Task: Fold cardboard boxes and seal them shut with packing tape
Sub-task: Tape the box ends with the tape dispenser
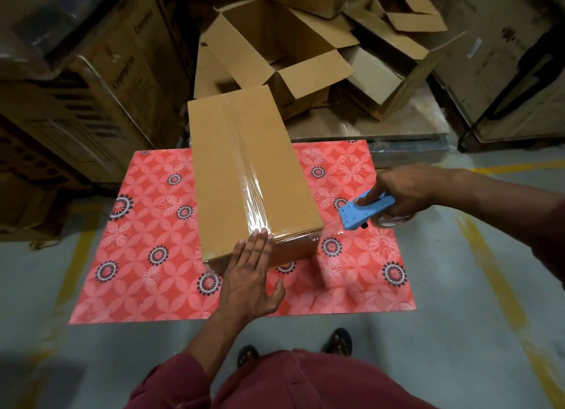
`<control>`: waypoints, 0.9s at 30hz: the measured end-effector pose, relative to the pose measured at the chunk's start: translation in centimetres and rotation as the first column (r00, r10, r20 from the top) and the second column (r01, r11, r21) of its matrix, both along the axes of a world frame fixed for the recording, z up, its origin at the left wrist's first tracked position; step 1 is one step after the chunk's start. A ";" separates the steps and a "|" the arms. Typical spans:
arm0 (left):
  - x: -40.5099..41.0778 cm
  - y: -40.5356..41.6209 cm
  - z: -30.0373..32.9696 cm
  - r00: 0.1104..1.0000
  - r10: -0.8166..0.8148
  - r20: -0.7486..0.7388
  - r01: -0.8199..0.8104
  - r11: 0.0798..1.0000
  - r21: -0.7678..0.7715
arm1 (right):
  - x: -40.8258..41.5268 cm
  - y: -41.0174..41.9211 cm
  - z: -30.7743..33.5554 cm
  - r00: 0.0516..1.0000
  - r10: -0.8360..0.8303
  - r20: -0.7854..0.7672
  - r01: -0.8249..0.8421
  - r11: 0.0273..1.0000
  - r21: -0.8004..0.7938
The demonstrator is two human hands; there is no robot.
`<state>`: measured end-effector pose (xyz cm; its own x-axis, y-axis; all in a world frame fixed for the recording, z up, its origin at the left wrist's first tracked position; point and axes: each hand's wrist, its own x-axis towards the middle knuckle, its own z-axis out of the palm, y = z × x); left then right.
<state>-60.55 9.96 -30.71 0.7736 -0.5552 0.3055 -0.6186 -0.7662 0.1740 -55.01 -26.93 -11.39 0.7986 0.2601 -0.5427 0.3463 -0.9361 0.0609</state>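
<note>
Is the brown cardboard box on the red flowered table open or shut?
Shut. The brown cardboard box has its top flaps folded flat, with clear tape along the centre seam.

A grey concrete floor [443, 347] runs under the scene, marked with worn yellow painted lines [501, 289] on both sides. A red floral-patterned worktop [146, 268] stands in the middle. Beyond it, a heap of open, empty cardboard cartons [275, 51] is piled loosely. Tall printed shipping cartons wrapped in clear film [91, 81] stack up on the left, and more large cartons [504, 60] rise on the right. The light is dim and warm.
</note>
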 end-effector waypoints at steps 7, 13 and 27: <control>-0.1 -0.2 0.5 0.999 0.015 -0.031 -0.015 1.000 0.000 | -0.2 -2.6 3.8 0.991 0.098 0.092 -0.103 0.993 0.054; -0.2 -0.5 0.4 0.999 0.022 -0.023 -0.022 1.000 0.004 | -0.6 -1.5 0.5 0.991 0.133 0.022 -0.129 0.983 -0.128; 0.6 -1.8 3.5 0.992 0.107 -0.059 -0.099 0.986 0.135 | 0.5 1.5 -9.0 0.996 0.085 0.017 -0.086 0.995 0.050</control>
<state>-59.94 8.21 -27.21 0.8448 -0.5035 0.1812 -0.5257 -0.8442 0.1051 -54.50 -25.39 -20.38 0.7801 0.3549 -0.5154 0.4249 -0.9050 0.0199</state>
